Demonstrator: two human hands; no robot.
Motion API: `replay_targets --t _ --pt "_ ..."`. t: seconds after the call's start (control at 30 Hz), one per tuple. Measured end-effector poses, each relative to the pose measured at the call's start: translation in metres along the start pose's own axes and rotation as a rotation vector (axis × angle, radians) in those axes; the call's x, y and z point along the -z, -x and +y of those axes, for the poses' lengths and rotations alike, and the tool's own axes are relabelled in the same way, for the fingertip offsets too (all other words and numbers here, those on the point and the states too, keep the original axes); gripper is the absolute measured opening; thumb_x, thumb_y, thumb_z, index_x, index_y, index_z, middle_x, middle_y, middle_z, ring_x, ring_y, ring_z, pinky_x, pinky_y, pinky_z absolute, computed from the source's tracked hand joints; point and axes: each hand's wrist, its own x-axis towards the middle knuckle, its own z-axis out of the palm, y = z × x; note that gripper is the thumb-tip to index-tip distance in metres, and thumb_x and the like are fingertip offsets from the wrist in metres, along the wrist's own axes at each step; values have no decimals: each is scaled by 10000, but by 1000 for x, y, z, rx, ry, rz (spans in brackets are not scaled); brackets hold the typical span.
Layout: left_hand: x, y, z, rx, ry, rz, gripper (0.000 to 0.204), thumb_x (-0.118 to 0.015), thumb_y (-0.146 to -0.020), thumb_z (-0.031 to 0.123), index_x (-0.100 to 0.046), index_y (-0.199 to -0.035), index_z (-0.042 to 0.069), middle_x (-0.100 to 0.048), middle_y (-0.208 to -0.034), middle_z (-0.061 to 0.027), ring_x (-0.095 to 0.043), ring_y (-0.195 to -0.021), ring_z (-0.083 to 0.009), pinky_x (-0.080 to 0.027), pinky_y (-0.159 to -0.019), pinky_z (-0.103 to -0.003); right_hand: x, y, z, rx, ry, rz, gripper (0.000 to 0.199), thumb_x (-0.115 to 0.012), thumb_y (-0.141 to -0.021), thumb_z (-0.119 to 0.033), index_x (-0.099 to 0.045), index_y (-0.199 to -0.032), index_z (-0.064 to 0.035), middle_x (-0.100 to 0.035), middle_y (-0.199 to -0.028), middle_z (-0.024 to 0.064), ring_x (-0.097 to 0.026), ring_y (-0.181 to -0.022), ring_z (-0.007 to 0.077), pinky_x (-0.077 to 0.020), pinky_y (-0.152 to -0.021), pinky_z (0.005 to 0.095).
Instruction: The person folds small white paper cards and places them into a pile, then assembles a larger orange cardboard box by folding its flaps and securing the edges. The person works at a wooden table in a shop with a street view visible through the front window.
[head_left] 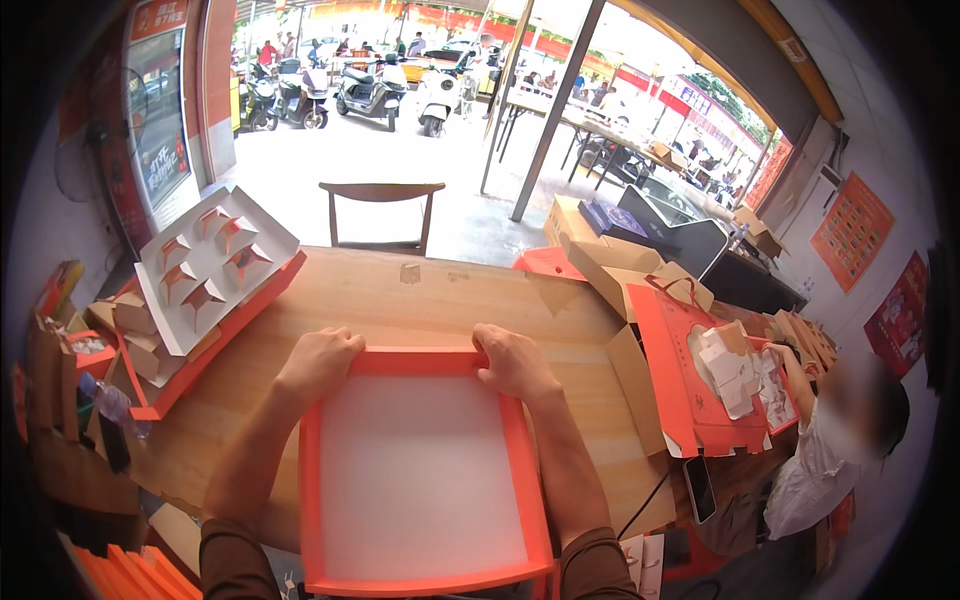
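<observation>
— Orange cardboard box tray (425,575) with white floor: where, which way?
— One, flat on the wooden table (420,300), long axis running away from the person. Left hand (318,362) and right hand (512,362), fingers curled, grip its far rim.

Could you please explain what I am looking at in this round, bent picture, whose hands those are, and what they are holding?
The picture comes from a wide fisheye camera worn on a person's head, looking down, so straight edges curve near the rim. There is no machine: the two forearms rising from the lower edge are the wearer's own. The left hand and right hand both grip the far edge of an orange box tray with a white inside, which rests on a wooden table. To the left leans a white card insert with folded pockets; to the right lies an orange paper bag. Another person sits at the far right, partly visible.
</observation>
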Motion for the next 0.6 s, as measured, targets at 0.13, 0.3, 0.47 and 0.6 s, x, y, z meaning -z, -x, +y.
replay_targets --t 0.13,0.3,0.47,0.6 --pt "-3 -2 -5 -36 -8 -15 137 -583 -888 24 -651 -1005 46 -698 -949 -151 -713 -951 -362 -574 -793 -468 -20 -1 18 7 -43 21 228 -721 -794 -74 -707 -1021 -82 -735 -1042 102 -710 -1023 325 -572 -858 442" --pt "-2 -2 -6 5 4 -106 100 -609 -859 28 -623 -958 39 -708 -912 -159 -713 -925 -375 -565 -781 -484 -11 0 7 17 72 -93 227 -699 -778 -48 -707 -1003 -77 -748 -1042 101 -711 -1049 319 -572 -864 443" --pt "1 -3 -3 -22 11 -114 132 -631 -835 46 -623 -966 33 -715 -902 -170 -711 -917 -384 -558 -787 -493 -21 0 8 18 124 -82 198 -695 -770 -36 -713 -958 -95 -746 -1024 97 -714 -1027 312 -572 -876 440" --pt "19 -7 0 5 43 -231 211 -682 -821 106 -651 -1017 33 -735 -939 -170 -713 -964 -380 -558 -845 -483 -15 2 13 32 70 -69 171 -697 -777 -41 -747 -931 -95 -755 -992 111 -721 -1002 327 -579 -875 438"
